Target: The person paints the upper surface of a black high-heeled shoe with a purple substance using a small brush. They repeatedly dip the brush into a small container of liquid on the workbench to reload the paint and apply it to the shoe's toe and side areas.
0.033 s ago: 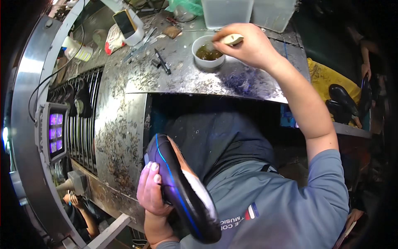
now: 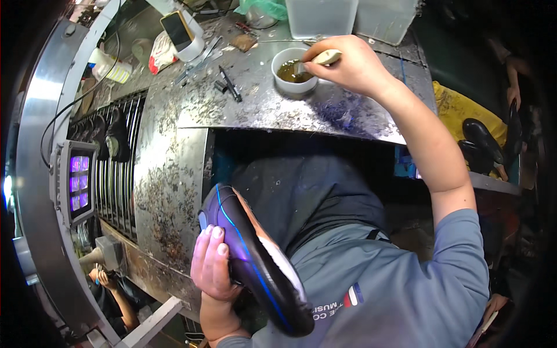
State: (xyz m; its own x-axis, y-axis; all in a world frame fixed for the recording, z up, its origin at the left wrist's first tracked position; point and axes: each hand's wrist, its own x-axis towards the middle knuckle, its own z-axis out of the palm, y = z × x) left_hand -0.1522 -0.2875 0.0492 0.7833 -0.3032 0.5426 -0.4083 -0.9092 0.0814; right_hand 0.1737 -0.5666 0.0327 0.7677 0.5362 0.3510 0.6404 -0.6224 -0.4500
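My left hand (image 2: 214,264) is wrapped round a black shoe upper (image 2: 255,272), tilted in front of my lap. A bright blue line runs along its side, and tan and white patches show on its underside. At the far side of the bench, my right hand (image 2: 348,62) pinches a brush (image 2: 326,57) by its pale, thick handle. The brush's lower end points into a white bowl (image 2: 295,88) of amber-brown liquid; its tip is hard to make out. Fingers partly cover the handle.
On the stained metal bench (image 2: 168,174) lie a black marker pen (image 2: 230,85) and a phone (image 2: 176,30) leaning on a white holder. A purple-lit lamp (image 2: 79,182) stands at left beside a barred rack (image 2: 119,191). Black shoes (image 2: 481,138) rest at right; other people's hands show at both edges.
The brush and my right hand have shifted slightly, so more of the brush's lower part shows over the bowl. The shoe's lower end has moved a little right and up.
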